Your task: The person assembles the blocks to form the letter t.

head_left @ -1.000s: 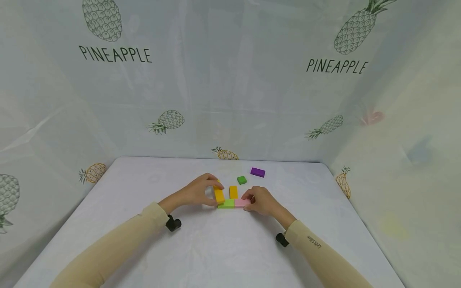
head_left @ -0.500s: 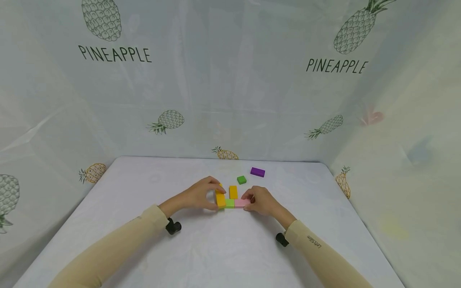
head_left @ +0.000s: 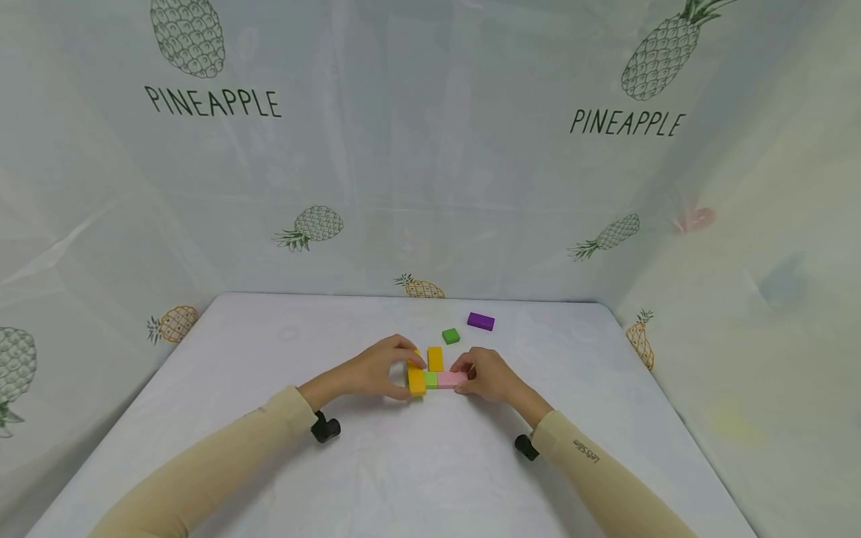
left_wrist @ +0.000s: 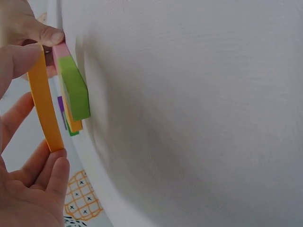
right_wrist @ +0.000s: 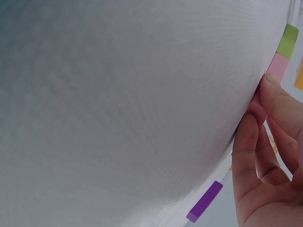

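My left hand pinches a yellow-orange block by its two ends, thumb at the near end and fingers at the far end. In the left wrist view this block hangs apart from the light green block. From the head it covers the green block's left part. A pink block lies end to end with the light green one on the table. My right hand grips the pink block's right end between thumb and fingers. Just behind this row lies a second yellow-orange block.
A small green block and a purple block lie farther back on the white-covered table. Behind the table hangs a pineapple-print curtain.
My left hand has moved right and slightly toward the table's front with the yellow-orange block, which now covers more of the light green block from above. My right hand stays on the pink block.
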`<state>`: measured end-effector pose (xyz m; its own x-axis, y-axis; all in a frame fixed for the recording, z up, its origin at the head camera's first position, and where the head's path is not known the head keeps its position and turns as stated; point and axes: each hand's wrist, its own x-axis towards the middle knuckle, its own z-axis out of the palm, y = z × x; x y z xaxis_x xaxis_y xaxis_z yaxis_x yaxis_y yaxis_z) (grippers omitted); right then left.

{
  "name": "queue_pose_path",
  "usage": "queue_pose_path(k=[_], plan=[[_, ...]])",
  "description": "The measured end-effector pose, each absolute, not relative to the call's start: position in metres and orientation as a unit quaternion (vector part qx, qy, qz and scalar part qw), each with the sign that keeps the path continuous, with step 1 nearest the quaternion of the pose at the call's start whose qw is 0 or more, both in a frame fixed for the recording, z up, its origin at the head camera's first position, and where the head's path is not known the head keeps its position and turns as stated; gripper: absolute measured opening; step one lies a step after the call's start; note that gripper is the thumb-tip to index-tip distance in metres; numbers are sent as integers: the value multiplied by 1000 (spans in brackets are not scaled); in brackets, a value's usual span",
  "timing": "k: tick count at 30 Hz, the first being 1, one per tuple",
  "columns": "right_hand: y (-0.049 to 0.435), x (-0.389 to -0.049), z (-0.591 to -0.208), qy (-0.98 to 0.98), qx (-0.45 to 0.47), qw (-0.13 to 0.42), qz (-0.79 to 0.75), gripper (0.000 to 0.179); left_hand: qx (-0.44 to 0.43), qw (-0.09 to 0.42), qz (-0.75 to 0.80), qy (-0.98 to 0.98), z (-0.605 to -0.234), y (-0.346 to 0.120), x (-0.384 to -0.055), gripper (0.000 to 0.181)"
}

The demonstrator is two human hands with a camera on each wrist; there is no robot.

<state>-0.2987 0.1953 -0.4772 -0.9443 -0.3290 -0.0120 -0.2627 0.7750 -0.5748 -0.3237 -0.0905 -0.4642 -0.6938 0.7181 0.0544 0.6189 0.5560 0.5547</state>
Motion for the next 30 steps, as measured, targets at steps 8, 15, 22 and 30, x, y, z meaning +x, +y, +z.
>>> queue_pose_path(k=[8,15,22,30], plan=[[196,-300,-478,940,-162,53,-294,23,388,98,278,873,-466,-87,-321,52],[196,-300,-479,941,-166,51,-291,24,396,97,273,871,-469,-83,-319,53],[196,-300,-479,939,-171,50,-293,23,408,94,268,868,-470,-80,-318,52],[195,-300,-477,941,-167,53,-290,23,412,97,266,866,-472,-78,-316,52]])
